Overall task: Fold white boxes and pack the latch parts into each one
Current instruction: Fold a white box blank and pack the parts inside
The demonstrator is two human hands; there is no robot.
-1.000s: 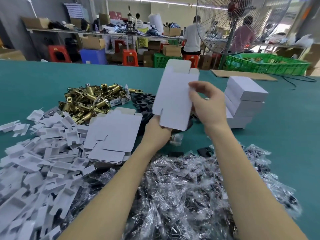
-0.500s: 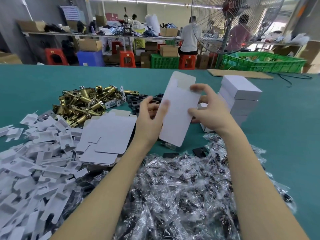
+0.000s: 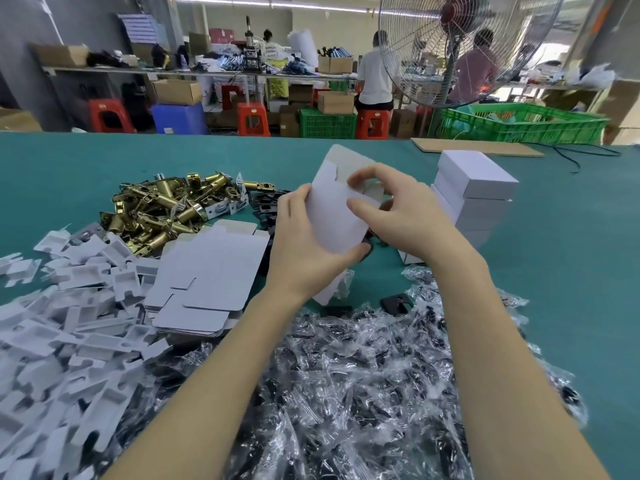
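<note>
Both hands hold one white box blank [image 3: 332, 216] upright above the green table [image 3: 571, 271]. My left hand [image 3: 304, 244] grips its left side and lower edge, thumb across the front. My right hand [image 3: 398, 209] pinches the upper right part, fingers curled near the top flap. A stack of flat white blanks [image 3: 211, 278] lies to the left. Brass latch bolts [image 3: 162, 206] are heaped behind it. Folded white boxes [image 3: 474, 192] are stacked at the right.
White cardboard inserts [image 3: 62, 327] are strewn over the left front. A big heap of clear bags with black parts [image 3: 363, 382] fills the near middle. Black plates [image 3: 266, 206] lie behind my left hand. A standing fan [image 3: 450, 46], green crate [image 3: 519, 123] and seated people are beyond the table.
The blank has come lower and closer. My left hand went from under it to wrapping its left side. My right hand shifted up to the top flap area.
</note>
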